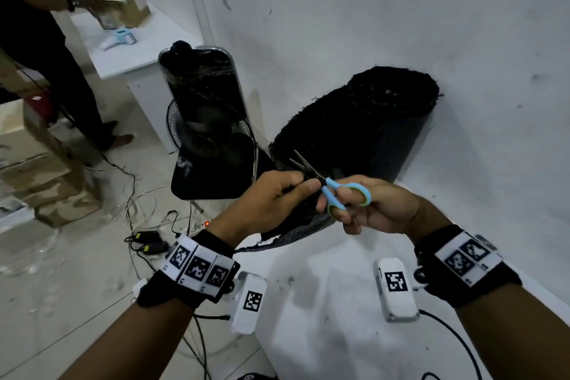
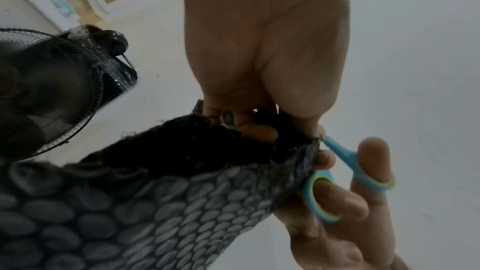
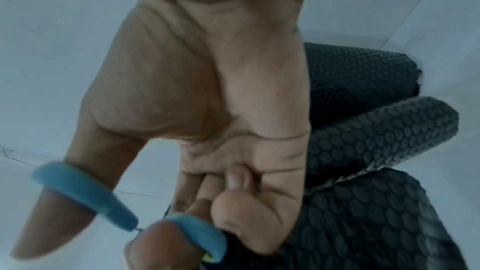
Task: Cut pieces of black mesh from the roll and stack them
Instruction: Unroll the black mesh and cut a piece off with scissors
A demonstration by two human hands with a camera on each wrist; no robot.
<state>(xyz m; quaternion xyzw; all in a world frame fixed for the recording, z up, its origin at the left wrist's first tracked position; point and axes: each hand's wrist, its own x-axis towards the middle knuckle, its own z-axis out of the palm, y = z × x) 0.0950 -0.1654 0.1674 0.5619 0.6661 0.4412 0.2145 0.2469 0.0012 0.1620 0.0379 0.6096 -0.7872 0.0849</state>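
Two hands meet above the near edge of a white bench [image 1: 324,302]. The left hand [image 1: 271,194] pinches the frayed free end of the black mesh [image 1: 296,222] between thumb and curled fingers, and the right hand [image 1: 373,207] is clamped on blue-handled scissors [image 1: 336,191], thumb through one loop and fingers through the other, blades parted and pointing toward 10 o'clock across the mesh edge. At 12 o'clock from the hands the mesh roll [image 1: 370,120] lies on the bench against a scuffed white wall [image 1: 401,9], leaving bare bench at 3 o'clock and nearer the body. Off the bench's left edge, at 10 o'clock, stand a black chair [image 1: 212,176] and a floor fan [image 1: 179,126], with cables [image 1: 145,225] on the tiled floor beyond. A second person [image 1: 37,40] stands at the far left. Only the left wrist view shows the mesh's oval weave [image 2: 155,213] close up; only the right wrist view shows curled layers of the roll [image 3: 376,130] behind the palm.
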